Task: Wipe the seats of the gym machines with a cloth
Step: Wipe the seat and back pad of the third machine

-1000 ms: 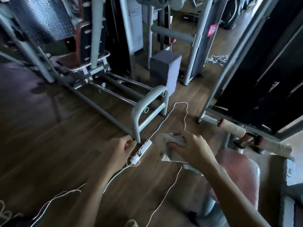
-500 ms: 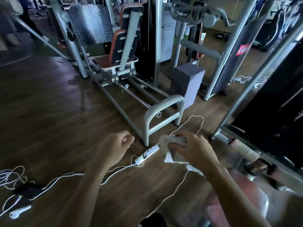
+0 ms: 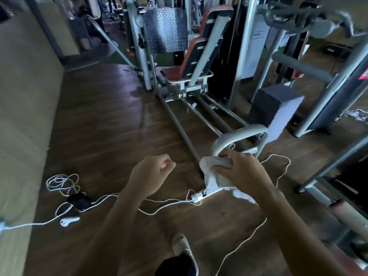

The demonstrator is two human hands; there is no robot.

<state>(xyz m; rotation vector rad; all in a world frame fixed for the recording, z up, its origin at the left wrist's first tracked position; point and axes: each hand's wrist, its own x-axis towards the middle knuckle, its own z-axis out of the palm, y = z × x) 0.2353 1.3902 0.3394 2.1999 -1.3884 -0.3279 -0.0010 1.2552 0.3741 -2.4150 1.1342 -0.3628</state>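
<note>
1. A dim gym: a dark wooden floor runs from a plain wall along its left edge to grey machine frames crowding its far and right sides.
2. The cloth, white and bunched, is in the air over the near end of the long rail machine, just in front of its curved grey foot bar. It touches no seat.
3. The right hand holds it, with the fingers and thumb clamped around the wad and a loose tail hanging below.
4. The left hand is raised beside it but apart, its fingers curled into a fist. Nothing shows inside them.
5. The orange seat sits at the far end of the rails under its backrest, well apart from the cloth. No damp streak or sheen is clear enough to say whether it has been wiped.
6. Judged from this, no wiping is under way. The person seems to be between machines, and at least this seat looks still to do. How many others are finished cannot be told.
7. White cables and a power strip trail across the floor's near middle, close to a slippered foot, so they are a likely trip hazard on the way.
</note>
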